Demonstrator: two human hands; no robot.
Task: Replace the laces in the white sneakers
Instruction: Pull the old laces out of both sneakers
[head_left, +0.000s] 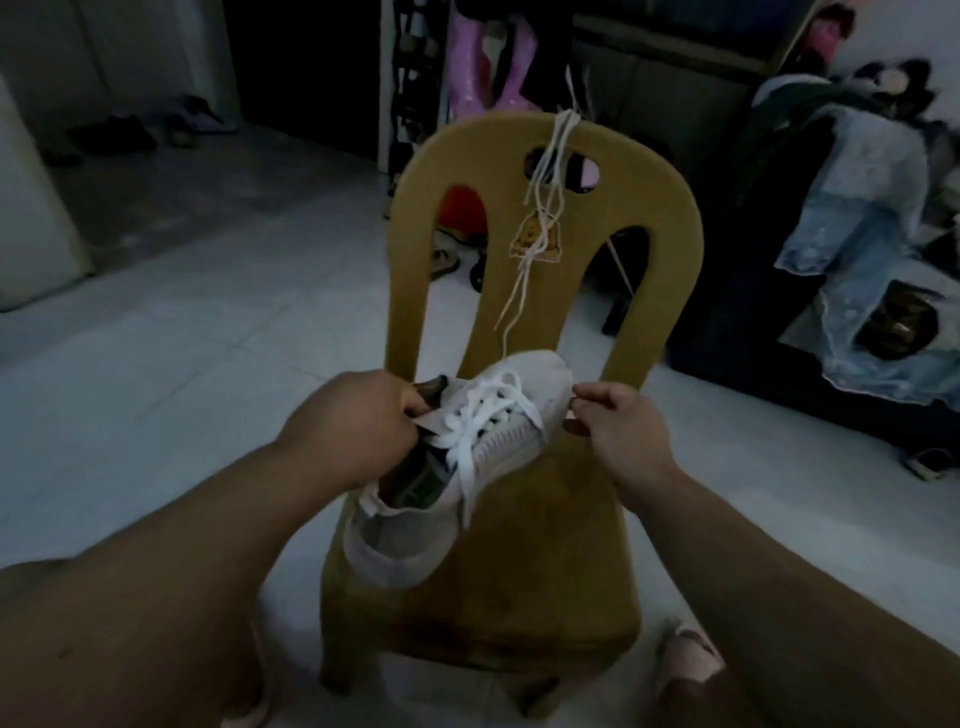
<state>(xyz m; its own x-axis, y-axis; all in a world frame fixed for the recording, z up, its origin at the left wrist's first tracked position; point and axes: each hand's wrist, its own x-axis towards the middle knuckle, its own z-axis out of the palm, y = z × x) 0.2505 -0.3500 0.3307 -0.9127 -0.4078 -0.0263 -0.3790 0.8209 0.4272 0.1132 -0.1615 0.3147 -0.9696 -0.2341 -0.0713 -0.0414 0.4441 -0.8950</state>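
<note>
A white sneaker (415, 530) lies on the seat of a tan plastic chair (550, 587), toe toward the chair back. A white lace (483, 415) runs loosely through its eyelets, one end trailing over the shoe's side. My left hand (358, 421) grips the tongue and the left edge of the shoe's opening. My right hand (618, 421) pinches something small, seemingly a lace end, at the shoe's right side near the toe. Another pair of whitish laces (545, 208) hangs over the top of the chair back.
A light tiled floor (182, 364) surrounds the chair. Clothes and denim (862, 249) are heaped on dark furniture at the right. Shoes and sandals (457, 254) lie behind the chair. A pinkish shoe (685, 660) sits at the chair's front right leg.
</note>
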